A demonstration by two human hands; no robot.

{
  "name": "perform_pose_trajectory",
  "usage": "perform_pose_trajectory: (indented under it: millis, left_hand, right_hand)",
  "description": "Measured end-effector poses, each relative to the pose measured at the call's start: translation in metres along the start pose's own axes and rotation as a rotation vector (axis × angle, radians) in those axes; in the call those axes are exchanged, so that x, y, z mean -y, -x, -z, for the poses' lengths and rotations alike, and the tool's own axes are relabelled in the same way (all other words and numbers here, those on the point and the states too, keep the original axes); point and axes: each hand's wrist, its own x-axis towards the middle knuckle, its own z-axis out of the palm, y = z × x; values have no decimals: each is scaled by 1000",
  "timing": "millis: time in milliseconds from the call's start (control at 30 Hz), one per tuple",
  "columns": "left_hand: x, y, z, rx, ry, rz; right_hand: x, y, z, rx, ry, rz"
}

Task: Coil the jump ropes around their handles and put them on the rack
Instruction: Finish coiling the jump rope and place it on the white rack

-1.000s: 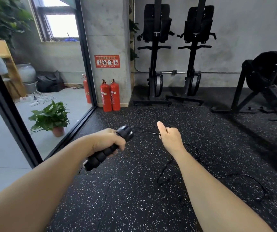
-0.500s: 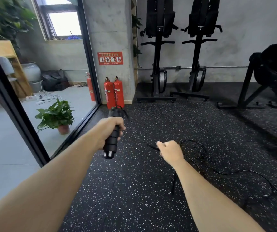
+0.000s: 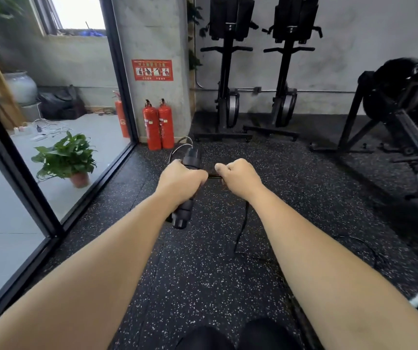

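Setting: A gym room with a black rubber floor (image 3: 202, 274) flecked with white. A person's two bare forearms reach forward over it.
Left hand: The left hand (image 3: 181, 180) is wrapped tightly round the middle of a black handle (image 3: 183, 214), with the fingers curled right about it.
Handle: It is held in the air, nearly upright. Its ribbed lower end points down toward the person and its top end pokes out above the fist.
Right hand: The right hand (image 3: 238, 178) is a closed fist just beside the left, thumb on top, pinching the cord.
Jump rope: The thin black jump rope (image 3: 243, 218) arcs in small loops from the top of the handle. A short stretch runs straight between the two fists. From the right fist it hangs to the floor and trails off to the right.
Left side: A glass wall in a black frame (image 3: 13, 170), with a green potted plant (image 3: 69, 157) behind the glass.
Ahead: Two red fire extinguishers (image 3: 158, 125) stand at the foot of a concrete pillar, which carries a red sign (image 3: 152, 69).
Back wall: Two black upright machines (image 3: 228, 72) stand side by side, and another black machine (image 3: 405, 97) sits to the right.
Bottom edge: Dark-clothed knees (image 3: 228, 337).
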Motion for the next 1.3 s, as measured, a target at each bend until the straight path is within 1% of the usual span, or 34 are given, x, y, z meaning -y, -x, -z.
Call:
perform_pose_trajectory:
  millis: [133,233,300,367,433,533,633,700,767,800,867,900,933,967,1000,1033,1100,1167,1233,1300]
  left_hand:
    - [19,-2,25,-70,-146,25]
    - [37,-3,50,-111,-295,33]
    - [44,2,58,-58,-392,41]
    - [47,8,58,23,-463,71]
    - [45,16,55,87,-476,128]
    - [33,25,47,182,-285,201]
    - [8,32,27,298,-40,187]
    - [-13,38,9,359,164,183]
    - [-34,46,-9,418,344,199]
    - [-41,48,-17,433,395,196]
    - [-47,46,-29,395,418,167]
    - [-48,44,-33,353,422,155]
    - [-47,41,-36,313,429,151]
    - [-45,39,-38,281,424,150]
    - [-41,37,-40,249,398,144]
    - [-35,35,-40,220,344,124]
    - [-20,32,-40,183,184,60]
    - [-5,32,-39,171,30,16]
    - [7,31,-40,183,-93,-27]
    - [16,30,-42,223,-164,-49]
  right_hand:
    - [-34,11,20,-13,-3,-170]
    - [-62,21,36,-95,-19,-291]
    - [-68,27,40,-114,-41,-296]
    - [-62,29,41,-119,-73,-254]
    - [-51,26,42,-127,-58,-193]
    - [-32,20,43,-89,84,-60]
    - [-7,20,36,24,282,68]
    - [4,21,33,64,321,114]
    - [8,23,38,62,297,119]
    - [6,25,44,73,216,79]
    - [3,34,61,108,110,19]
    - [0,38,69,148,88,18]
    - [-4,41,76,193,167,16]
    - [-9,44,82,235,278,-4]
    - [-19,46,87,223,388,-47]
    - [-28,51,94,221,497,-97]
    - [-49,56,104,205,668,-122]
    - [-66,57,111,186,689,-136]
    - [-76,52,112,144,616,-114]
    - [-81,42,110,88,559,-88]
